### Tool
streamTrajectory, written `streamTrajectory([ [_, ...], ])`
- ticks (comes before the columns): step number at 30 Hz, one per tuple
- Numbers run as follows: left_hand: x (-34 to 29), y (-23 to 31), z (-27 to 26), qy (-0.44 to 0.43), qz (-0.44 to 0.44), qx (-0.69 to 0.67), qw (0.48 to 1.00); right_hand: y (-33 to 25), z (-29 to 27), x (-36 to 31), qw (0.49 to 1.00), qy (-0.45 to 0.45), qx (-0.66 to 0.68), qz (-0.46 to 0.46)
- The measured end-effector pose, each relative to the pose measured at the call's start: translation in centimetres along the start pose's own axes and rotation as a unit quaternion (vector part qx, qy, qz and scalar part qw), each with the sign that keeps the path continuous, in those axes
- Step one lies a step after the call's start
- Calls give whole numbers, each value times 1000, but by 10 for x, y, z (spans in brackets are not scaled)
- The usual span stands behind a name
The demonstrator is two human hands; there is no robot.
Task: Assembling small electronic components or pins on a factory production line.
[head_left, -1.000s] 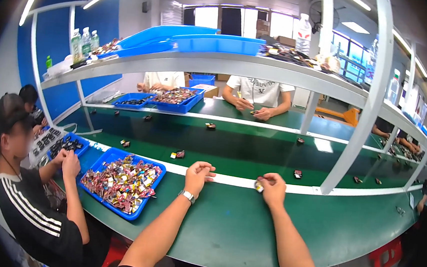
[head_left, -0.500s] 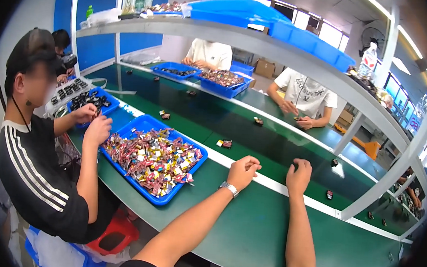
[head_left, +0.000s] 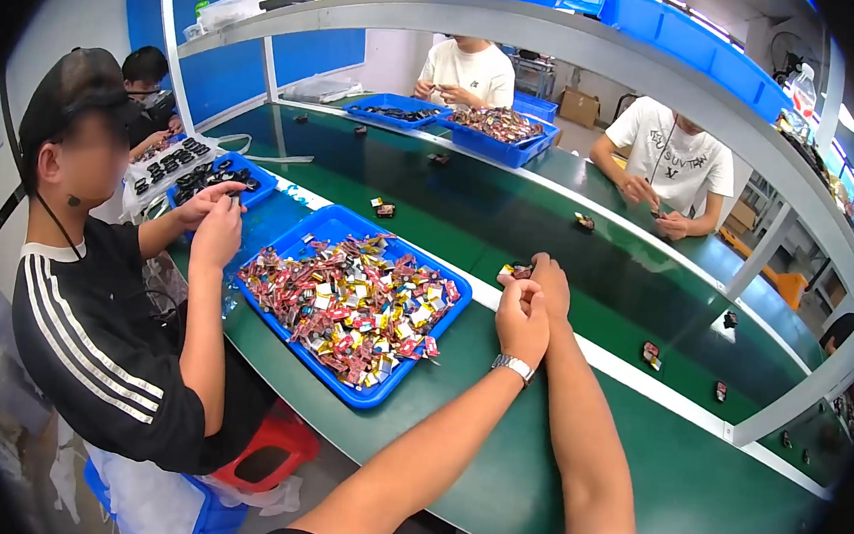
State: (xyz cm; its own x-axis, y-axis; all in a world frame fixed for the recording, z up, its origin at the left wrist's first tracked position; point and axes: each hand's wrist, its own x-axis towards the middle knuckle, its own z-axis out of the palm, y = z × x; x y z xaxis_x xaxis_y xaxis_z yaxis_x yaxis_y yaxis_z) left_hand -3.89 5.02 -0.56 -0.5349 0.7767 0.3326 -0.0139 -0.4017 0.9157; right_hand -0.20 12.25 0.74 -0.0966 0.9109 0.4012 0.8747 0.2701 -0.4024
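My two hands meet over the near edge of the dark green belt. A small red, black and pale packet (head_left: 515, 272) shows just past their fingertips. My right hand (head_left: 553, 285) reaches across to it, its bent fingers against the packet's right end and partly hidden. Just below, my left hand (head_left: 523, 322), with a watch on the wrist, has its fingers curled in. Whatever the left fingers hold is hidden. To the left lies a blue tray (head_left: 362, 396) heaped with small red, yellow and white packets (head_left: 344, 306).
Single packets lie along the belt (head_left: 481, 221), one packet (head_left: 651, 355) right of my hands. A co-worker (head_left: 102, 312) sits at left by a blue tray of black pieces (head_left: 215, 178). Two people work across the belt. A shelf (head_left: 487, 16) spans overhead; a post (head_left: 788, 401) stands right.
My right hand has moved left to the packet and now meets my left hand. A packet shows on the belt where the right hand was. The whole view has shifted.
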Motion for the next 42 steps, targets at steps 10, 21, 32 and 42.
streamTrajectory([
  [10, -3, 4, 8, -22, 12, -11, 1000, 52, -27, -14, 971, 52, 233, 11],
  [21, -19, 16, 7, -351, -68, 36, 933, 129, -158, -182, 963, -10, 266, 54],
  [32, -43, 59, 1, -601, -249, -25, 759, 109, -173, -183, 961, -42, 251, -114],
  [42, -64, 60, 17, -521, -285, -48, 803, 115, -170, -188, 973, 9, 208, -105],
])
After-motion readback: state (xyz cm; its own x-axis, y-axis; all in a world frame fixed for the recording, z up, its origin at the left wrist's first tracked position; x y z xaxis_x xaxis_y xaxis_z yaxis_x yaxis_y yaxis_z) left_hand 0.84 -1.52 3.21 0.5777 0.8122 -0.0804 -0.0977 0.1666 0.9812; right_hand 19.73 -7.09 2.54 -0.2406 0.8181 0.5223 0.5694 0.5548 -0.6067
